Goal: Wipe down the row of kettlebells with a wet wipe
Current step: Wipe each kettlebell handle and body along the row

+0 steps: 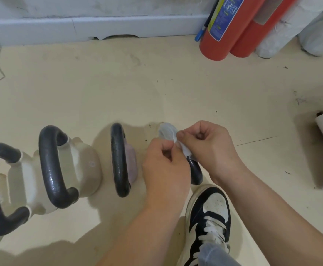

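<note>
Gym corner: kettlebells (70,167), fire extinguisher (220,27), bare floor (118,89).

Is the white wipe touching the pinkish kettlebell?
Apart. The head view shows bare floor between the wet wipe and the pinkish kettlebell; the left hand and right hand pinch the wipe between them.

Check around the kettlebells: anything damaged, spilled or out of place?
The white baseboard has a chipped gap along its bottom edge, and dark specks dot the floor. The kettlebells stand upright in line.
</note>
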`<state>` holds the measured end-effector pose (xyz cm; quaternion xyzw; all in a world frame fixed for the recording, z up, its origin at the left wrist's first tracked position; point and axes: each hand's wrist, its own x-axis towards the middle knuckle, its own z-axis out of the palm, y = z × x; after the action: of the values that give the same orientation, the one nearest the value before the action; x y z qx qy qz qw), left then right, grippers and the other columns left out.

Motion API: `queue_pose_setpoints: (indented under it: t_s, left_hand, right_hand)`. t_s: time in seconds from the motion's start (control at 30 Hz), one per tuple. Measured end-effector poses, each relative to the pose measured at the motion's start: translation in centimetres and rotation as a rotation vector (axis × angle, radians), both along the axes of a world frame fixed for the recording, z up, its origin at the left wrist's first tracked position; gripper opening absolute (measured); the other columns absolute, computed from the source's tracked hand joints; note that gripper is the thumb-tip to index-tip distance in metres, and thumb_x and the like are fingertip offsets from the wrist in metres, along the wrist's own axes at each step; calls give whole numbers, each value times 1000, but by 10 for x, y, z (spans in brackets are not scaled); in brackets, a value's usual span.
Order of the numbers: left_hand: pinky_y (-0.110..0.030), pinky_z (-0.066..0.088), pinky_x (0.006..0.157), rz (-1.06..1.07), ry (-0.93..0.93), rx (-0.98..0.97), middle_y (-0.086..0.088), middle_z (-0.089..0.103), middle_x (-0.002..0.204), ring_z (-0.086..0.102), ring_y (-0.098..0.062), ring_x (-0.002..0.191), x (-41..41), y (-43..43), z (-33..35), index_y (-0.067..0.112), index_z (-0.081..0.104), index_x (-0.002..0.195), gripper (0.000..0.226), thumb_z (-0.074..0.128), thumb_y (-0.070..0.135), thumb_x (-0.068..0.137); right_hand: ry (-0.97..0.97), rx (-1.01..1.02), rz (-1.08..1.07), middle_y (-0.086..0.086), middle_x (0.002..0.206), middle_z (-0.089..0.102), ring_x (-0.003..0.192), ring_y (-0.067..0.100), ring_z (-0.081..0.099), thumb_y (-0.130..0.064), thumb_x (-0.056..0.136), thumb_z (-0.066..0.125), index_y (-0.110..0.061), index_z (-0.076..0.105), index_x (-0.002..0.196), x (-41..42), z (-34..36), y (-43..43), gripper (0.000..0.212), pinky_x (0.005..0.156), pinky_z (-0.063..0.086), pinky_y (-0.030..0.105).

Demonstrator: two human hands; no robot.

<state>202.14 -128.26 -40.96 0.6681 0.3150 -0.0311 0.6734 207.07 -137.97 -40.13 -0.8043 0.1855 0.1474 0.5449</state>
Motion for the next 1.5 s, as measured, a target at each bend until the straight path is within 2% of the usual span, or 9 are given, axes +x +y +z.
queue_pose_setpoints:
  t_s: [0.23,0.33,0.43,0.57,0.77,0.93,1.1,1.3,1.5]
  left_hand:
    - [-25,48,59,-153,-8,-32,7,67,72,57,-4,62,-29,0,-7,24,63,77,20,67,27,97]
    - [-14,38,51,-157,42,-53,15,57,60,49,0,51,-15,9,1,23,58,70,29,61,38,95]
    - [-8,41,46,-65,86,17,15,66,88,63,7,63,10,19,3,28,62,108,19,63,43,97]
    - [-6,49,54,-72,47,44,4,60,129,68,-9,96,33,25,-5,31,54,144,46,65,29,99]
    - [-45,61,73,-112,35,108,-6,72,82,70,-25,78,25,13,-14,19,71,84,25,55,25,102]
    - [-31,42,56,-68,-28,24,-21,62,76,48,-17,61,2,3,-12,7,65,82,27,56,21,103]
    - [-18,47,60,-27,-86,-90,-2,70,87,60,-3,69,-16,-8,-3,23,71,104,16,56,20,104]
    - [-43,63,84,70,8,-236,3,79,96,76,-15,90,-17,-10,-7,28,75,105,10,68,25,99]
    - [-26,56,74,45,-34,-258,8,77,86,70,-2,77,-29,-17,-6,35,78,106,25,59,20,104]
  right_hand:
    - [-36,-8,46,11,80,79,82,31,77,-12,89,81,-9,74,77,-33,-1,-26,14,85,63,52]
    - [-15,17,66,16,83,73,78,23,70,-26,91,79,-9,72,81,-20,0,-24,21,82,57,43]
    - [-36,-30,133,3,84,71,78,9,63,-27,98,68,-9,73,92,2,8,-9,20,78,51,28]
    - [-41,-67,266,16,90,75,81,27,69,-22,105,59,1,74,92,10,7,8,31,76,55,42]
    - [-5,-25,130,-2,94,80,88,1,74,-15,102,65,-22,80,85,2,5,7,24,83,58,24]
    - [15,-1,105,-18,88,80,79,-14,70,-13,100,68,-36,80,85,-7,9,5,30,73,56,9]
    - [-14,36,35,-6,92,82,87,0,77,-10,97,72,-25,81,105,-22,6,-1,19,81,59,15]
    - [-32,-37,47,-4,81,81,77,4,75,-13,90,80,-14,82,94,-11,3,-10,5,74,58,20]
    - [37,105,88,4,90,82,85,16,79,-8,98,70,-13,82,100,-22,4,-26,13,73,59,24]
